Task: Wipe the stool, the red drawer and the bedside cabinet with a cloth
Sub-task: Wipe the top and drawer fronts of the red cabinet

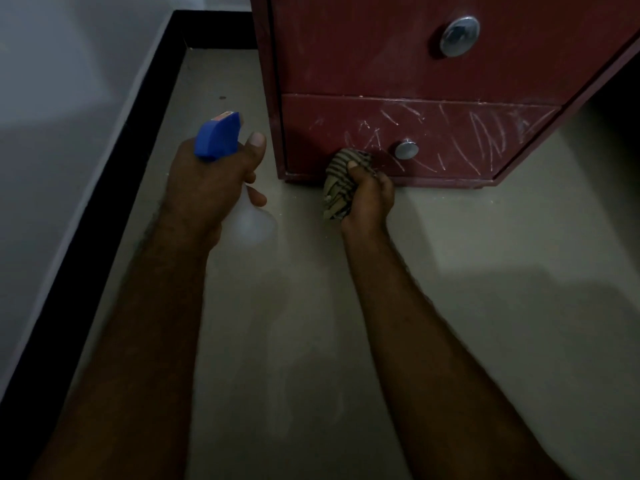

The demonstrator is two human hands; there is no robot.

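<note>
A red cabinet [363, 57] stands on the floor ahead. Its lower red drawer [450, 140] has a round silver knob [406, 150] and white scribble marks across its front. My right hand [369, 199] grips a bunched striped cloth [341, 178] and presses it against the drawer front, left of the knob. My left hand [211, 185] holds a spray bottle [254, 220] with a blue trigger head [218, 135], to the left of the cabinet. The upper front carries a larger silver knob [459, 36].
The pale tiled floor [311, 306] stretches toward me. A white wall [69, 81] with a black skirting strip [114, 188] runs along the left. To the right of the cabinet lies a shadowed gap [602, 133].
</note>
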